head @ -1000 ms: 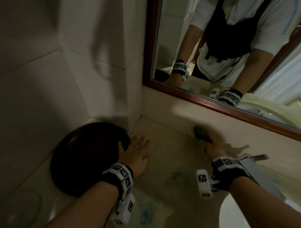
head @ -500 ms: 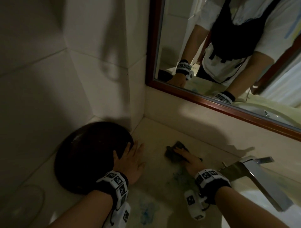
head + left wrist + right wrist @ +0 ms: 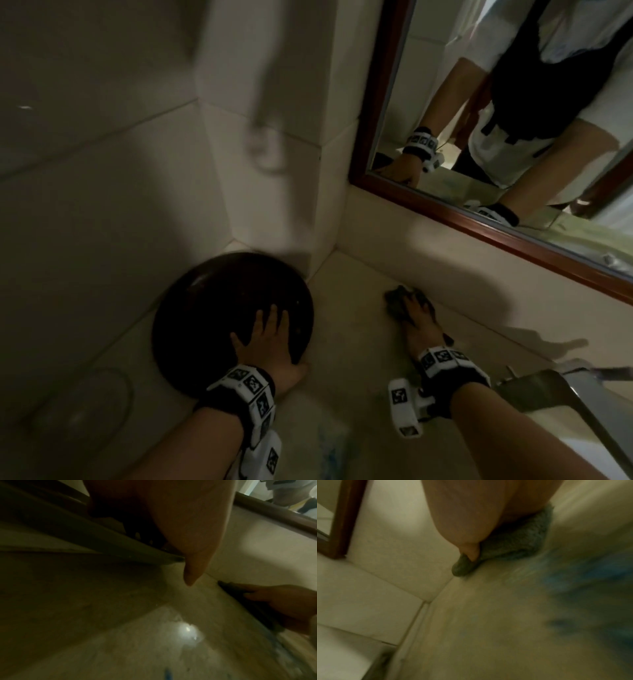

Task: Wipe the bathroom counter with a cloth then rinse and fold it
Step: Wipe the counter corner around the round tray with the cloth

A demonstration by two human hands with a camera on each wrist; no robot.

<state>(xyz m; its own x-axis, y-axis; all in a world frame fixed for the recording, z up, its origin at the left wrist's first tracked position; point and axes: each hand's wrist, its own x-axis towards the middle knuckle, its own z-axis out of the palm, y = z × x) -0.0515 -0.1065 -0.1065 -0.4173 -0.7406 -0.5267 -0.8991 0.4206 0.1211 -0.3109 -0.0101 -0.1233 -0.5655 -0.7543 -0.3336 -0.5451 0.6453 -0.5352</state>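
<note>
We see a beige worktop carrying a dark round bowl, a grey cloth and blue smears.

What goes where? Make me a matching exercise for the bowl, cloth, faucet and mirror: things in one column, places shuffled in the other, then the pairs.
Things
1. bowl
2. cloth
3. faucet
4. mirror

Places
A. on the wall above the counter
B. under the right hand, flat on the counter
C. by the left corner, with the left hand resting on it
D. low on the right of the head view, beside the right forearm

Pairs: 1-C, 2-B, 3-D, 4-A
</note>
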